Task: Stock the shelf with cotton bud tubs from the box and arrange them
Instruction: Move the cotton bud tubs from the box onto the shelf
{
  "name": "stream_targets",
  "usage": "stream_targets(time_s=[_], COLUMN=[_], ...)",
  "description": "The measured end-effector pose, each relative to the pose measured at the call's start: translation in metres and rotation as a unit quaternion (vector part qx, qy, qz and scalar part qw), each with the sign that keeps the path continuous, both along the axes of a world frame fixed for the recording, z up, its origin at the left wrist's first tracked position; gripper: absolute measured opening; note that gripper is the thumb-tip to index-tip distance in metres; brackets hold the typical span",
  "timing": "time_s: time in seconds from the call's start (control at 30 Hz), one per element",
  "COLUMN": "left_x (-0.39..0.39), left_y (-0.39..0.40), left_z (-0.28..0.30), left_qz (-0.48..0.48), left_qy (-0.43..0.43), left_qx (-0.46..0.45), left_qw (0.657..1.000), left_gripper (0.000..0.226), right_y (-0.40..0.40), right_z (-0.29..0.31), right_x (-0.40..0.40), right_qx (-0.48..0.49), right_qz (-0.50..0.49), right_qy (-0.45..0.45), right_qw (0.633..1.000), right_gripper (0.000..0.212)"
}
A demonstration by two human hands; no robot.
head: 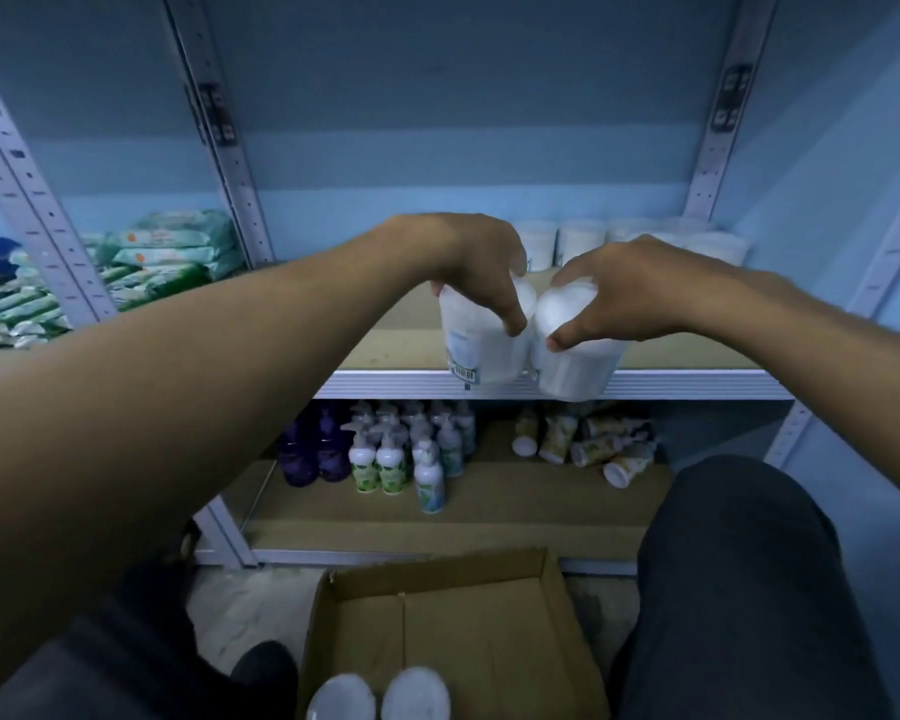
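Note:
My left hand [481,267] grips a white cotton bud tub [481,350] from above, with a barcode label low on its side. My right hand [619,293] grips a second white tub [575,366] the same way. Both tubs hang side by side, almost touching, at the front edge of the wooden shelf [697,350]. Several more white tubs [583,241] stand in a row at the back right of that shelf. The open cardboard box [468,615] sits on the floor below, with two tubs [380,698] left at its near end.
Packs of wipes [172,252] are stacked on the shelf to the left. The lower shelf holds pump bottles [385,459] and fallen tubes [593,444]. Metal uprights [224,148] frame the bay. My knee [739,563] is at the lower right beside the box.

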State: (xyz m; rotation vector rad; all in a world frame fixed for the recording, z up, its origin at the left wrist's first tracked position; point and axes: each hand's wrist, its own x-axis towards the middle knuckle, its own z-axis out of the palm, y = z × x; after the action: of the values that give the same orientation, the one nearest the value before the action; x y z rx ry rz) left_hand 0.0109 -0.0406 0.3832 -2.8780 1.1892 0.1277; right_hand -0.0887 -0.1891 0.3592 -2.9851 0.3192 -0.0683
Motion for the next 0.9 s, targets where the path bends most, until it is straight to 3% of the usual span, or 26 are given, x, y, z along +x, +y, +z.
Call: stream_targets(time_s=[0.27, 0.77, 0.9], left_x=[0.032, 0.072, 0.075], left_y=[-0.042, -0.088, -0.094], left_z=[-0.001, -0.027, -0.033], left_qz=[-0.009, -0.021, -0.028], left_qy=[0.046, 0.081, 0.073], left_qx=[-0.005, 0.031, 0.053], left_qw=[0.999, 0.996, 0.996], left_gripper=[0.075, 0.080, 0.076], right_y=[-0.038, -0.077, -0.085], right_z=[0.006, -0.019, -0.022], right_x=[0.028, 0.069, 0.070], right_qx=[-0.010, 0.012, 0.018], right_qz=[-0.007, -0.037, -0.035], right_qy=[0.019, 0.069, 0.057], right_qw=[1.000, 0.997, 0.998], right_gripper=[0.083, 0.092, 0.084])
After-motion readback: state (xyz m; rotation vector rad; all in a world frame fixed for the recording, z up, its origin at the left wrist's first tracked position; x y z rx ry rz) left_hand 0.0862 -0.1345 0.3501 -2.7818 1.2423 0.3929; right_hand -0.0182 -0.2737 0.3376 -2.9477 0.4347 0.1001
